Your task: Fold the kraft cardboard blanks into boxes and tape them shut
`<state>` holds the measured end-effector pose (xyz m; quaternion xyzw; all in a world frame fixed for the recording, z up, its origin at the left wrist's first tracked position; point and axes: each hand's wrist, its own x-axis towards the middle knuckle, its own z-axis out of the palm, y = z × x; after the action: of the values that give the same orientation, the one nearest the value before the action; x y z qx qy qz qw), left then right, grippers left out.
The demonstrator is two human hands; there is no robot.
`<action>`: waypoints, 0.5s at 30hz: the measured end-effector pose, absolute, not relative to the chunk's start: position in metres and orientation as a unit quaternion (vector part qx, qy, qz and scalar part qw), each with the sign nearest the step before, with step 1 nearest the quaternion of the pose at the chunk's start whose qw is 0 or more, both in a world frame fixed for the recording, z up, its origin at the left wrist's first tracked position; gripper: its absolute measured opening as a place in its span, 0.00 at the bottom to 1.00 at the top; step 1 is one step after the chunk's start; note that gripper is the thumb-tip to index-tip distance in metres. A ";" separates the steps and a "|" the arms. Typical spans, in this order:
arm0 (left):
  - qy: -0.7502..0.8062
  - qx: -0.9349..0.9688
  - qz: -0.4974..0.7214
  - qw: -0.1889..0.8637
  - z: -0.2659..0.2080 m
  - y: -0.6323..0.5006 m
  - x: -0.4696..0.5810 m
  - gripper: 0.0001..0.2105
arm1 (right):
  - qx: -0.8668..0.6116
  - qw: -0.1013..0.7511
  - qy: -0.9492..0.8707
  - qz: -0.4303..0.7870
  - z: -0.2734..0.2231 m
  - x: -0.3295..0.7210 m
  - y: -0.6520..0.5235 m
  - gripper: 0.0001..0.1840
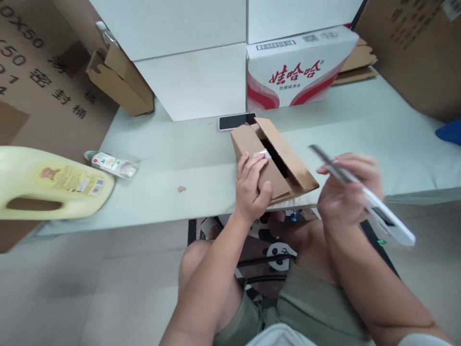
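Note:
A small brown cardboard box (248, 140) lies near the table's front edge, with a dark gap between its top flaps. My left hand (252, 185) grips its near left part, fingers bent over the flap beside a piece of clear tape (262, 153). To the right of the box, my right hand (347, 192) is closed around a white utility knife (391, 218). The knife's blade is out and points up and left, apart from the box. A dark-screened phone (236, 121) lies just behind the box.
On the left are a yellow jug (82, 180), a small clear bottle (113, 164) and a tall carton (124, 79). White boxes (201, 79) and a red-and-white carton (295, 77) stand at the back. A cardboard scrap (181, 189) lies on the table (162, 149).

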<state>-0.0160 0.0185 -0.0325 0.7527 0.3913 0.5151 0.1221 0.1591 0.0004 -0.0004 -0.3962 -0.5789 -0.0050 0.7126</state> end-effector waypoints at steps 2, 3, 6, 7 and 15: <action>0.400 0.754 0.505 0.128 -0.033 0.020 -0.021 0.21 | -0.404 0.760 -0.507 -0.032 -0.012 0.168 0.004 0.16; 0.399 0.756 0.501 0.134 -0.034 0.021 -0.024 0.22 | -0.436 0.749 -0.499 -0.024 -0.018 0.174 0.007 0.14; 0.391 0.755 0.496 0.174 -0.035 0.027 -0.038 0.23 | -0.562 0.601 -0.567 0.030 -0.042 0.191 0.021 0.11; 0.393 0.748 0.497 0.197 -0.035 0.029 -0.044 0.24 | -0.594 0.531 -0.602 0.048 -0.050 0.197 0.027 0.13; 0.447 0.440 0.639 0.446 -0.030 0.033 -0.083 0.26 | -0.676 0.285 -0.665 0.143 -0.078 0.217 0.048 0.39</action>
<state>-0.0828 0.0326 -0.0305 0.4404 0.4467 0.6387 0.4456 0.2175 0.0483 -0.0778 -0.6756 -0.6648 0.1426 0.2851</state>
